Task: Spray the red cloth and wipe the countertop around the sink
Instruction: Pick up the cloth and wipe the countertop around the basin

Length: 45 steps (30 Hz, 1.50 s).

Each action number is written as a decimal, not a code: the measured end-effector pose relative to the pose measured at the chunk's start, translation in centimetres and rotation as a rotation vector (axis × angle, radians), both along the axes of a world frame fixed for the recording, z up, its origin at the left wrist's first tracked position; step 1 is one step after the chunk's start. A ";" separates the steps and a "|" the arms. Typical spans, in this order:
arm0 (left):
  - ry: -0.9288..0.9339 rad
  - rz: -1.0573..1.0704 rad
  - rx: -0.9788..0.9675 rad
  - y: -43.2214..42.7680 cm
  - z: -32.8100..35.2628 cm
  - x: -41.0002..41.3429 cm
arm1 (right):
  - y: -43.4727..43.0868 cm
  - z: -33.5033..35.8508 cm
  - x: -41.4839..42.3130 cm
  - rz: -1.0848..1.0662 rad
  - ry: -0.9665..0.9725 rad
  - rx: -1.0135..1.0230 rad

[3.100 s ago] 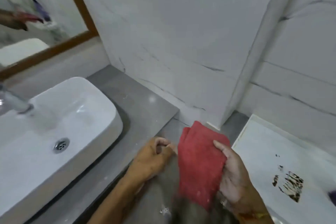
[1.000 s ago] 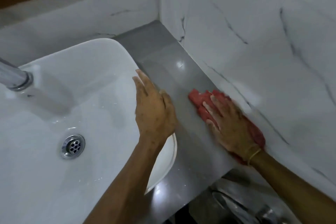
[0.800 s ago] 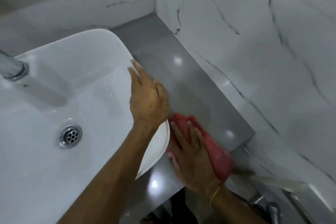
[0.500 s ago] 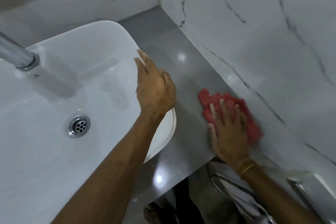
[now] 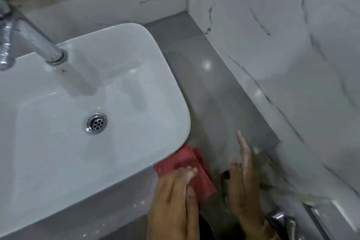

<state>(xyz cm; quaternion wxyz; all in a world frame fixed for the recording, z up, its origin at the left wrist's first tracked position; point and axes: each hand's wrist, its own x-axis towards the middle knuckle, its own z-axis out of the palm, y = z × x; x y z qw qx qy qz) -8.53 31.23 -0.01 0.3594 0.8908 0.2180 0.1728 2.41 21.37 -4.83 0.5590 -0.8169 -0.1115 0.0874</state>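
The red cloth (image 5: 196, 169) lies on the grey countertop (image 5: 216, 91), at the sink's near right corner, with one edge tucked under the white sink (image 5: 171, 91). My left hand (image 5: 173, 198) presses down on the cloth with its fingers bent over it. To the right, my right hand (image 5: 243, 179) is blurred and holds nothing. Its fingers are stretched out over the counter's front edge. No spray bottle is in view.
A chrome tap (image 5: 41, 45) reaches over the basin, and the drain (image 5: 96, 123) sits in its middle. Marble wall (image 5: 282, 54) bounds the narrow counter strip on the right and at the back. A chrome fitting (image 5: 280, 220) shows below the counter edge.
The cloth has moved from the wall side to the sink's near corner. My left hand left the sink rim and now presses the cloth. My right hand has let go of it.
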 end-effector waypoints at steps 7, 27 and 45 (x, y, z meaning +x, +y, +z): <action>0.655 0.174 -0.013 -3.1 -6.4 3.6 | 9.9 6.4 2.3 0.548 -0.446 -0.194; 0.621 0.741 0.071 10.5 -11.0 -21.7 | 13.4 6.6 -6.5 1.014 -0.580 -0.706; 0.746 0.911 0.031 21.3 -11.0 -37.6 | 31.4 3.9 -24.1 1.429 -1.015 -0.340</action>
